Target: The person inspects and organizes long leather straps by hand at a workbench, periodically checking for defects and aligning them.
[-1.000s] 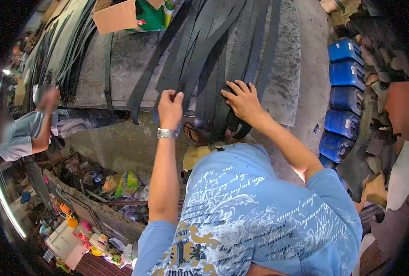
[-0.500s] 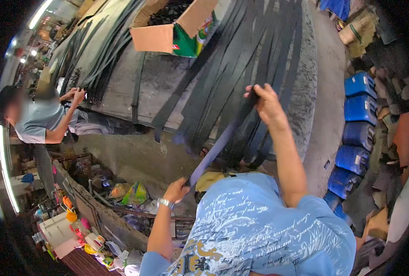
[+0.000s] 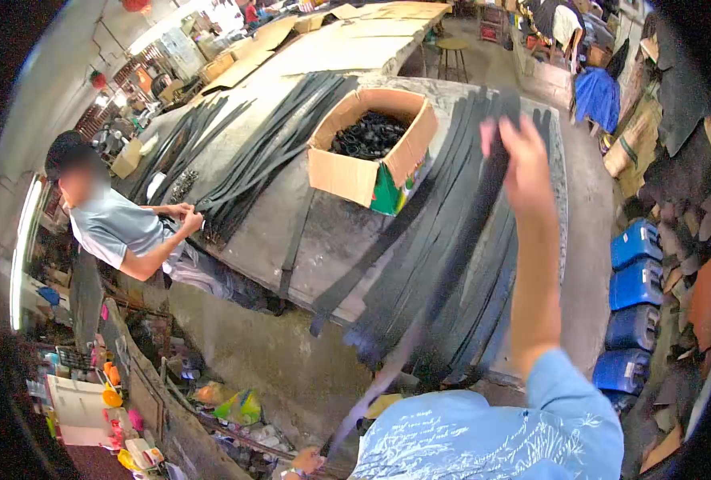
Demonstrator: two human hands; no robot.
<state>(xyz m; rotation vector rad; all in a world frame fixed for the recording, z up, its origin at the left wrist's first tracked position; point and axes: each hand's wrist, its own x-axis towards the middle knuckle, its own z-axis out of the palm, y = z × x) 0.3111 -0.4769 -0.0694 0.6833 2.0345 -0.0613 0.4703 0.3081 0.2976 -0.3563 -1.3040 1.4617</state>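
- In the head view, the black strap (image 3: pixel 389 370) stretches slantwise between both hands, above the other straps (image 3: pixel 419 264) on the table (image 3: pixel 335 244).
- The left hand (image 3: pixel 307 462), at the bottom edge, pinches its lower end, fingers closed.
- The right hand (image 3: pixel 518 156) is blurred; it seems loosely curled around the upper part.
- For good handling, I think the pull should be even, the strap flat and untwisted, not dragging its neighbours.

Grey tbl (image 3: pixel 333 250) w/ blk straps (image 3: pixel 407 276); open cardboard box (image 3: pixel 343 174) btwn them.
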